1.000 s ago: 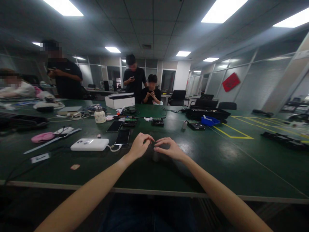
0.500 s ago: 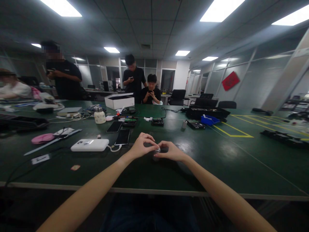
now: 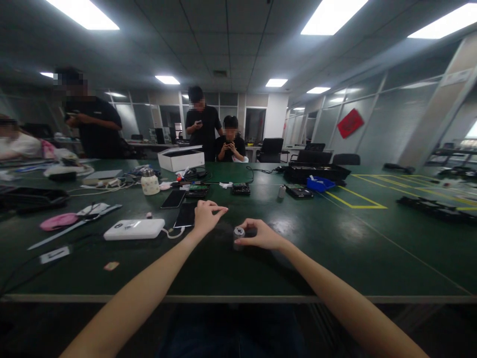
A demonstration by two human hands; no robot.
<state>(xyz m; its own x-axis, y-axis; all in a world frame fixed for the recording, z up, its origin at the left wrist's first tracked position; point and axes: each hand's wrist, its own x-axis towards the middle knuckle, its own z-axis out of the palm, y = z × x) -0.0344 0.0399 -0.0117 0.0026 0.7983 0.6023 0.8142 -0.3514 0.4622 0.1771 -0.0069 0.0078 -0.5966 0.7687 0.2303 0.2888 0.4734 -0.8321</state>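
Note:
My right hand [image 3: 261, 234] curls its thumb and fingers around a small grey metal cylinder [image 3: 237, 244], which stands upright on the green table. Dark marks or holes show on the cylinder's top face. Up and to the left of it, my left hand [image 3: 208, 216] hangs over the table with thumb and forefinger pinched together. Whatever those fingertips hold, if anything, is too small to make out. Behind the left hand lies a black phone [image 3: 184, 216] with a white cable. A second, similar cylinder [image 3: 281, 191] stands farther back on the right.
A white power bank [image 3: 134, 228] lies left of my hands. Toward the back are circuit-board parts [image 3: 240, 189], a hard drive [image 3: 299, 191], a blue tray [image 3: 320, 184], a patterned jar [image 3: 150, 185] and a white box [image 3: 181, 159]. Several people are beyond the table.
My left hand has come off the top of the cylinder and moved up and left, still pinched. The cylinder's top now shows; my right hand stays around it.

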